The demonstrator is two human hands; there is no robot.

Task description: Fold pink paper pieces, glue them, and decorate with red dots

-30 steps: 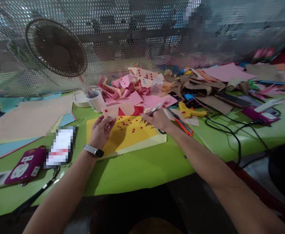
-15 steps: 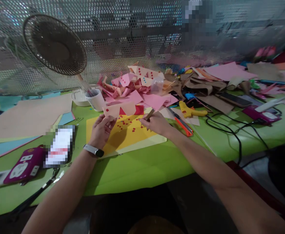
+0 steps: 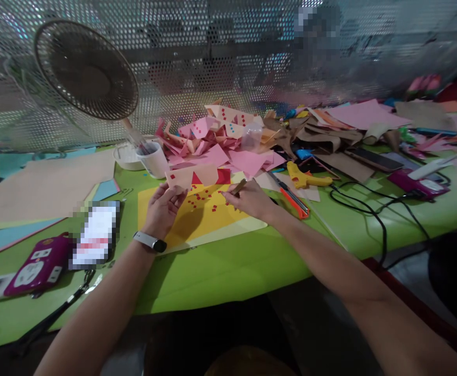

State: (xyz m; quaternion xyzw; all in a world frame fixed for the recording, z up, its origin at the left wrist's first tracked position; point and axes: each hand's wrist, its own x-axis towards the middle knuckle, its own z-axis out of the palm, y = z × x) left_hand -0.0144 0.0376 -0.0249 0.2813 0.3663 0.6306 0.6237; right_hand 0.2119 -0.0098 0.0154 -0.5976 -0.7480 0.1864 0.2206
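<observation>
My left hand [image 3: 165, 208], with a watch on the wrist, pinches a peach paper piece [image 3: 203, 175] by its lower left. A small red square is on that paper, and a triangular notch shows in its edge. My right hand [image 3: 248, 197] is closed round a slim gold-brown pen-like tool [image 3: 239, 186], held slanting; its exact kind is unclear. The right fingertips are low over a yellow sheet [image 3: 189, 230] scattered with several tiny red paper squares [image 3: 199, 197]. Behind the peach piece lies a bit of red paper [image 3: 224, 176].
An orange utility knife [image 3: 294, 203] and a yellow glue gun [image 3: 304, 177] with a black cord lie to the right. Folded pink paper [image 3: 213, 133] is heaped behind. At left are a white cup [image 3: 155, 161], a fan [image 3: 89, 73], a phone [image 3: 95, 235] and a purple pack [image 3: 40, 263].
My right hand has shifted very slightly left, and the tool in it lies a little lower. My left hand keeps the peach paper in about the same place.
</observation>
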